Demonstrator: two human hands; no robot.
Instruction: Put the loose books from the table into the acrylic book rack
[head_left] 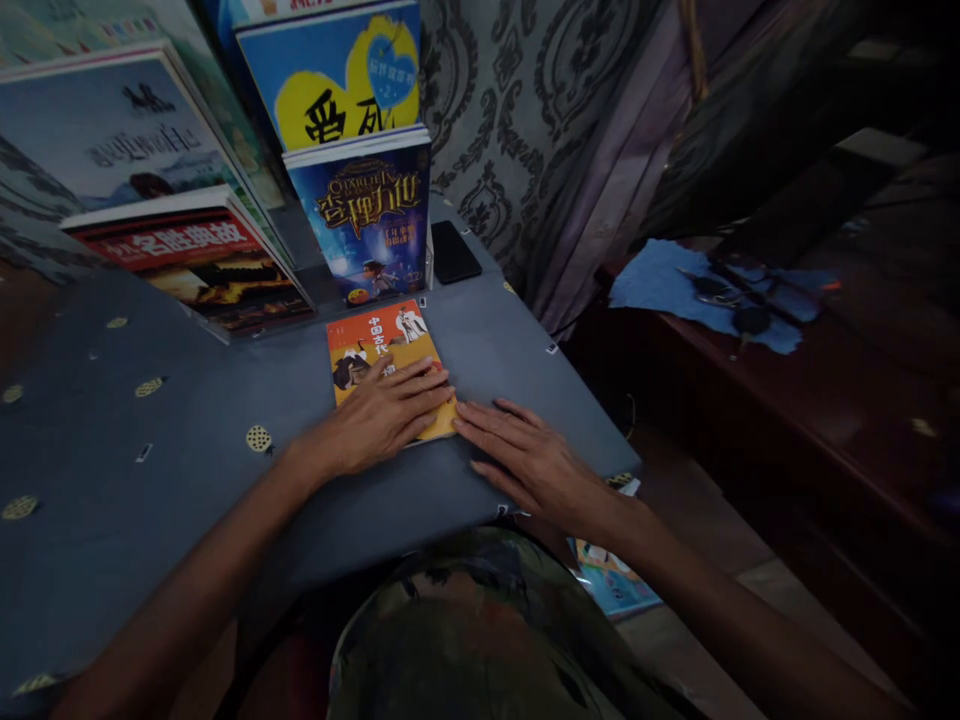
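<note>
Take the thin orange-and-yellow paper booklet [394, 340] as the dial's centre; it lies flat on the blue-grey, pineapple-patterned cloth of the surface [150, 470]. Nearest, between five and six o'clock, is the person's dark patterned clothing [480, 640]; between four and five, below the surface's edge, shows at least one blue-covered picture book [611, 585]

The right hand [521, 455], at four o'clock, is extended, its fingertips at the booklet's side edge, gripping nothing, probably to stop the booklet sliding that way. The left hand [390, 415] is spread open, palm down over the lower cover, grasping nothing; its weight seems meant to hold the cover flat

Further off, at twelve, stands a dark blue, gold-lettered book [367, 225], and at ten a red-and-black glossy book [199, 265]. Behind them rise a blue book with a yellow heart [330, 80] and a pale blue landscape-covered book [112, 125], apparently leaned back in rows so that each cover shows

At one o'clock lies a black phone-like slab [456, 252]; between two and three, on dark red furniture [847, 400], a blue cloth [660, 285] lies under dark-lensed glasses [750, 320], perhaps to protect them

Count: two hands, one booklet, at least four standing books, one slab, one cloth
</note>
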